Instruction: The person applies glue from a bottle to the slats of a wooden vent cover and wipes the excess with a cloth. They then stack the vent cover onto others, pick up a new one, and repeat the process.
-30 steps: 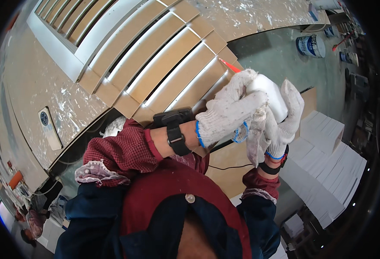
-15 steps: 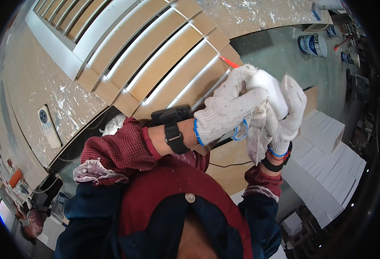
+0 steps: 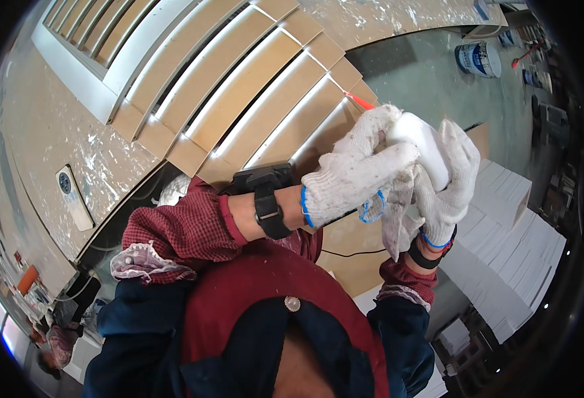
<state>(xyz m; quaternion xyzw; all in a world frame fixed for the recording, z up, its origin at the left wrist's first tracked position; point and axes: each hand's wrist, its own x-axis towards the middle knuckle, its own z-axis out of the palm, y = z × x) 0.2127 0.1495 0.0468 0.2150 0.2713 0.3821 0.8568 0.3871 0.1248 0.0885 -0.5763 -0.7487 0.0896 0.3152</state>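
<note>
The left hand (image 3: 355, 174) and the right hand (image 3: 452, 179), both in whitish knitted gloves, are closed on a smooth white container (image 3: 424, 147) – the left pinching its left end between curled fingers and thumb, the right cupped around its right side. The white container is held up in front of the chest, tilted, between the two gloves. Just left of it and above, a red-orange tapered tip (image 3: 359, 101) sticks out past the left glove; the glove hides whether the two are joined. Below the white container, what looks like a limp piece of whitish cloth (image 3: 398, 232) hangs between the wrists. To the left of the container is a row of light-brown boards (image 3: 249, 86) with bright white edges, set apart by narrow gaps, and farther the same way a white frame (image 3: 83, 76) with bars. Beyond these, well to the container's left, a phone (image 3: 74, 197) lies on the paint-spattered surface (image 3: 116, 176). Above and right of the container, a white-and-blue bucket (image 3: 477, 60) stands on the greenish floor (image 3: 431, 76). Below and right of it – past the right wrist – is a stack of white boards (image 3: 511, 249).
</note>
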